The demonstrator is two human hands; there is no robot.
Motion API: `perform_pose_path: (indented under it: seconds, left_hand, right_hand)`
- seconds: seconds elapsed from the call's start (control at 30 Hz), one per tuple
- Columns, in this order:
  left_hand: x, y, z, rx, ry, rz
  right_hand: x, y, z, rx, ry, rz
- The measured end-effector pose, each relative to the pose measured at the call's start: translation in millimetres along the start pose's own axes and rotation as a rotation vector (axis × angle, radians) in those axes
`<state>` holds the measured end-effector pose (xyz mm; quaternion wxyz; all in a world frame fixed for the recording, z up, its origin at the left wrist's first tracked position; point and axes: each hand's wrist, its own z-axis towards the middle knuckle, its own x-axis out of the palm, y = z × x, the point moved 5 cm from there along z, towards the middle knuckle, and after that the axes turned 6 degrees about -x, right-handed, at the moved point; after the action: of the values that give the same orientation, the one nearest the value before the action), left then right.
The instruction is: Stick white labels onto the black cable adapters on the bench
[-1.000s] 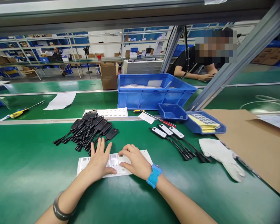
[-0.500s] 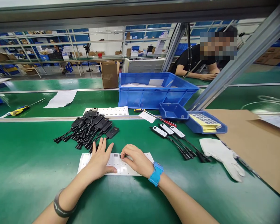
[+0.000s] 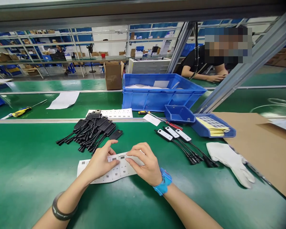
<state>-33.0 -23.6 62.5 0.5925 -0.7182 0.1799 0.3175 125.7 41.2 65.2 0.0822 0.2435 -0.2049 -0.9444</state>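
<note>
A white sheet of labels (image 3: pixel 122 170), printed with dark squares and small marks, is bent and partly raised off the green bench. My left hand (image 3: pixel 103 163) grips it, thumb on the front and the other fingers behind its upper edge. Thumb and forefinger of my right hand (image 3: pixel 144 162) pinch at a label near the top edge; whether a label corner has come loose I cannot tell. Behind my left hand lies a pile of black devices with cables (image 3: pixel 95 128). Three devices with white faces (image 3: pixel 173 133) lie to the right, their cables toward me.
A white glove (image 3: pixel 230 162) lies at right beside a cardboard sheet (image 3: pixel 259 143). Small blue trays (image 3: pixel 180 114), a red screwdriver (image 3: pixel 173 125) and a large blue bin (image 3: pixel 143 100) stand or lie behind. Across the bench a person (image 3: pixel 200 65) leans beyond a metal post (image 3: pixel 248 63).
The sheet of labels has gone from lying flat to bent and lifted. My left hand has changed from spread flat on it to gripping it. My right fingers stay at its upper edge.
</note>
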Motion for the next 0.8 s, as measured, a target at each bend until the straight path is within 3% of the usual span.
perform_pose_path:
  seconds: [0.1, 0.27, 0.4, 0.53, 0.7, 0.8]
  left_hand:
    - [-10.0, 2, -1, -0.072, -0.082, -0.056]
    - [-7.2, 0, -4, -0.135, -0.005, -0.364]
    - [-1.6, -4, -6, -0.140, 0.023, -0.503]
    - [2.6, -7, -7, -0.108, 0.024, -0.487]
    - [0.1, -8, -7, -0.047, 0.093, -0.452]
    - [-6.9, -2, -7, -0.059, 0.133, -0.274]
  right_hand:
    - [5, 0, -3, -0.002, 0.056, -0.023]
    - [16, -2, -8, 0.087, 0.081, 0.079]
    - [19, -7, -11, 0.262, 0.068, 0.205]
    - [23, -11, -15, 0.460, 0.075, 0.369]
    - [28, -17, -17, 0.594, 0.138, 0.555]
    - [18, -31, -18, 0.682, 0.048, 0.506]
